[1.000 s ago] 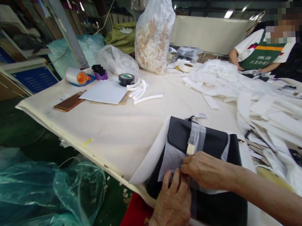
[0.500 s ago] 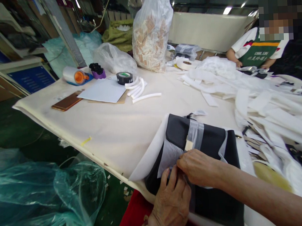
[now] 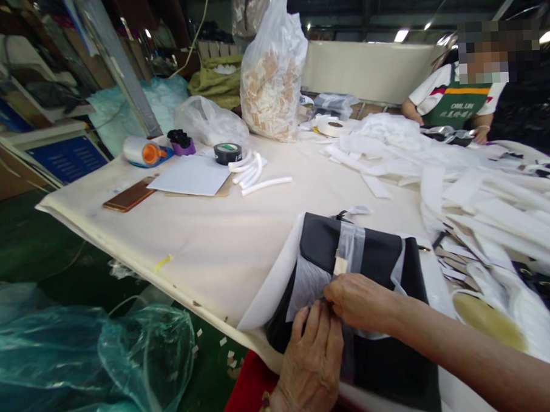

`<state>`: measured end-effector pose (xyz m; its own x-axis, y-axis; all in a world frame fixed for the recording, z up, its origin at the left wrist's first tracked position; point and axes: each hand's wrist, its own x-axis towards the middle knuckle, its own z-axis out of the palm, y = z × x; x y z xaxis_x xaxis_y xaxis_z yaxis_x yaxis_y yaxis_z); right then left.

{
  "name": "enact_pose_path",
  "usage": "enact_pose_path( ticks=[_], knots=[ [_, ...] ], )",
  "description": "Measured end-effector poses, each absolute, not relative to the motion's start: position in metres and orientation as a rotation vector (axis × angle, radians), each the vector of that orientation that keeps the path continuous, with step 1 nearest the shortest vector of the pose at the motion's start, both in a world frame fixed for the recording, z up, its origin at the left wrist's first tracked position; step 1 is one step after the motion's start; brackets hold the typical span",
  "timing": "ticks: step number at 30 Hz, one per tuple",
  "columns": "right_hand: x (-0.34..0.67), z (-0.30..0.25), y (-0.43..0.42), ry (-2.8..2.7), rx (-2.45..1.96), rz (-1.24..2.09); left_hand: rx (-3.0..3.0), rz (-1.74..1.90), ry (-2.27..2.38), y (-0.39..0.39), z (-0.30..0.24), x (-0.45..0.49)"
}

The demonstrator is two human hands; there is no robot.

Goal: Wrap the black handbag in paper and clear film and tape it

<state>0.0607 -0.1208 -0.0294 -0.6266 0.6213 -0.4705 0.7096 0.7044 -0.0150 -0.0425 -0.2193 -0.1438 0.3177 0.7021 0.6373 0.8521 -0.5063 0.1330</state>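
A black handbag [image 3: 328, 237] lies on the table at its near edge, its flap crossed by a strip of translucent film [image 3: 351, 242]. More thin wrapping [image 3: 310, 283] covers part of its front. My left hand [image 3: 311, 356] rests over the bag's lower front, fingers stretched and a little apart, thumb hidden. Against its fingertips, my right hand [image 3: 359, 302] is closed in a pinch just below a small cream-coloured piece [image 3: 340, 265] on the flap. What the right fingers hold is hidden.
White strips [image 3: 475, 203] heap on the right. At the back stand a bag of scraps [image 3: 270, 91] and a tape roll [image 3: 228, 153]. A phone [image 3: 129, 195] lies left. Teal plastic [image 3: 81, 360] fills the floor side. A co-worker [image 3: 457, 101] stands across the table.
The camera view has shifted slightly, so the scene sits a little lower. Both hands stay at the same spot on the handbag, with only slight finger movement.
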Motion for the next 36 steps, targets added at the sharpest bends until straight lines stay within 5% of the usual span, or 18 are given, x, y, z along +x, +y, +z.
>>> enact_pose_path(
  ticks=[36],
  knots=[
    [0.069,-0.013,-0.12,2.318,0.99,-0.671,-2.438,-0.787,-1.421,-0.22,-0.14,-0.044]
  ],
)
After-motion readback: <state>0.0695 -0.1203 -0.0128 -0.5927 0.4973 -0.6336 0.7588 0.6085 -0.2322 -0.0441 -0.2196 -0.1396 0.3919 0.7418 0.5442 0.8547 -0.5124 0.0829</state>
